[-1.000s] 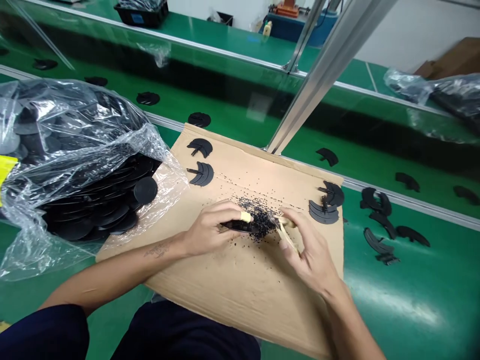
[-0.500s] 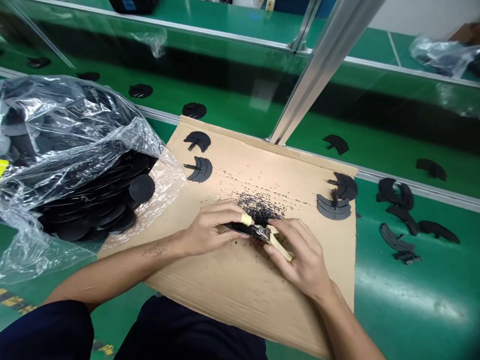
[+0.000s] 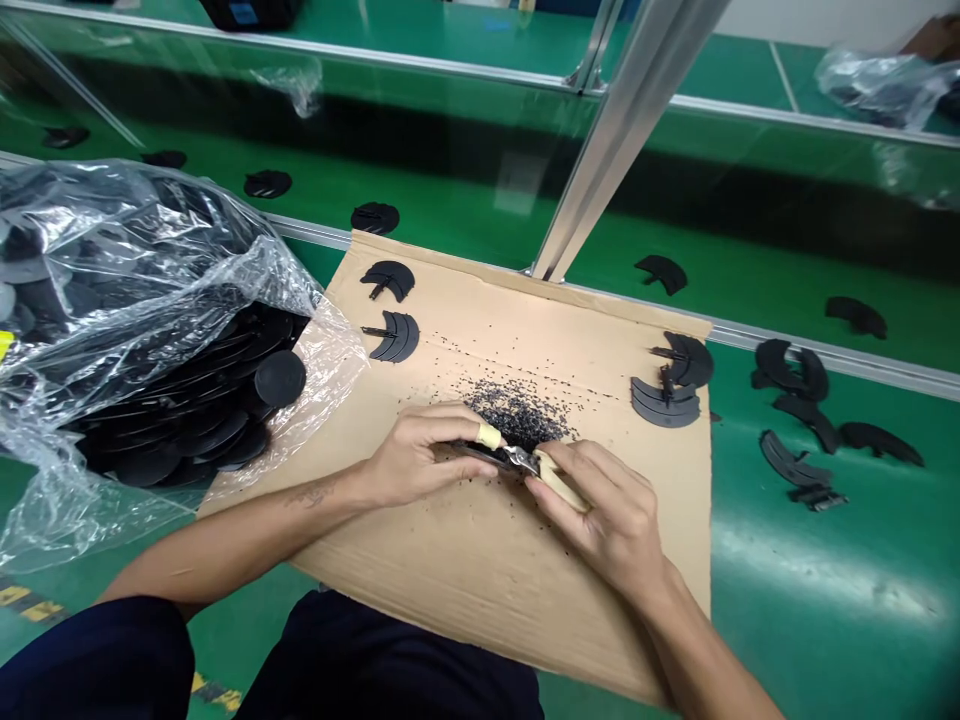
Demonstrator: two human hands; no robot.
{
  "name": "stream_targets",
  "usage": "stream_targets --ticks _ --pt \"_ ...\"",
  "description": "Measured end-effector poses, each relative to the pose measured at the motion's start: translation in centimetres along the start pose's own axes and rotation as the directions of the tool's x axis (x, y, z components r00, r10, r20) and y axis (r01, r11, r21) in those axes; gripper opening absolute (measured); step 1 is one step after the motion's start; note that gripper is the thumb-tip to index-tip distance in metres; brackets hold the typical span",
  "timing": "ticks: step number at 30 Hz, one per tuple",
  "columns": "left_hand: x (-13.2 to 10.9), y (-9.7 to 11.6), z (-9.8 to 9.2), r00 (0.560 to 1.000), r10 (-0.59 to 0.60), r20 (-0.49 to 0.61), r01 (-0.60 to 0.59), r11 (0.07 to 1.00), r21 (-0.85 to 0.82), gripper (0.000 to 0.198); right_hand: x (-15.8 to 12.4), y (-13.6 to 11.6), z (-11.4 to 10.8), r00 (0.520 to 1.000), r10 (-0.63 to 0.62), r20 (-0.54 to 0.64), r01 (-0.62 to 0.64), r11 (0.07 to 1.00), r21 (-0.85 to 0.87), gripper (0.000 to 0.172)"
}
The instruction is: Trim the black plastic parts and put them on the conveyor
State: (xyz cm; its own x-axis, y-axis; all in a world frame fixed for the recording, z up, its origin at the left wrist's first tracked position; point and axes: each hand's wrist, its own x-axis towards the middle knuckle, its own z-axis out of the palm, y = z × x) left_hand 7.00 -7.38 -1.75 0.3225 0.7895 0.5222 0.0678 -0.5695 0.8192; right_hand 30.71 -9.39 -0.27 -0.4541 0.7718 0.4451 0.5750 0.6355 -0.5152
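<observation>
My left hand (image 3: 424,458) pinches a thin black plastic part (image 3: 472,460), its far side mostly hidden by the fingers. Yellowish tape (image 3: 490,436) wraps one fingertip of that hand. In my right hand (image 3: 611,510) are small nippers with pale yellow handles (image 3: 561,487). Their metal jaws (image 3: 519,458) meet the right edge of the black part, close to the taped finger. Just beyond both hands lies a heap of tiny black clippings (image 3: 521,412), scattered over a cardboard sheet (image 3: 465,580).
At left, a clear plastic bag (image 3: 150,270) spills many black discs (image 3: 280,378) onto the cardboard. Curved black pieces (image 3: 665,402) lie at the cardboard's right, with more (image 3: 793,460) on the green table (image 3: 825,580). A metal post (image 3: 600,170) rises behind the cardboard.
The nipper handles are squeezed closer together in my right hand. My left hand still holds the black part, which looks slightly tilted. The whole view has shifted a little.
</observation>
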Motion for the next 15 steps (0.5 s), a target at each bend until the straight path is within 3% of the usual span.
stream_targets --ticks 5,9,12,15 --pt "0.14 0.27 -0.03 0.998 0.041 0.055 -0.044 0.997 0.066 0.018 0.16 0.48 0.18 1.0 -0.001 -0.025 -0.004 0.982 -0.187 0.027" --pt "0.03 0.02 0.08 0.994 0.038 0.105 -0.063 0.966 0.251 0.017 0.14 0.18 0.29 0.999 -0.049 -0.002 0.047 0.958 -0.284 0.03" --pt "0.06 -0.07 -0.08 0.996 0.056 0.074 -0.08 0.925 0.373 0.017 0.06 0.07 0.15 0.997 0.046 -0.054 -0.055 0.982 -0.182 0.028" --pt "0.18 0.03 -0.36 1.0 0.018 -0.008 -0.014 0.941 0.338 0.018 0.2 0.12 -0.35 0.982 0.183 -0.053 -0.178 0.98 0.094 0.023"
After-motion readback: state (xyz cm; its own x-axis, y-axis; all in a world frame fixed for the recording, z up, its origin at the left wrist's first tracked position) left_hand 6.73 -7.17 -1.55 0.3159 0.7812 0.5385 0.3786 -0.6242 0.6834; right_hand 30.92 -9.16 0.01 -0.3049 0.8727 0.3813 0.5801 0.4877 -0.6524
